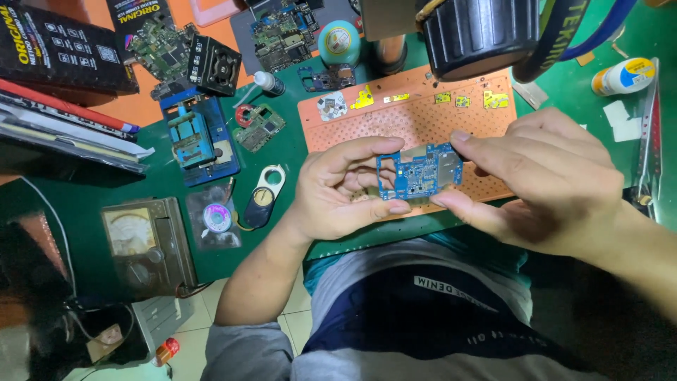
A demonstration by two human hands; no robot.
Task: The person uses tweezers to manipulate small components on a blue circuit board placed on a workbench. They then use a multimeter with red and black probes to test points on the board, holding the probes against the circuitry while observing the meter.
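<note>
We hold the blue circuit board [419, 173] between both hands, left hand [338, 190] pinching its left edge, right hand [546, 180] gripping the right edge with thumb and forefinger. It sits raised over the orange perforated mat [409, 116] on the green desk [282, 148], near our body.

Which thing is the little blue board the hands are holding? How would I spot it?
Find the orange mat on the green table. Just above its near edge, the left hand and right hand pinch a blue board between them. Other boards lie flat farther back; this one is lifted.
</note>
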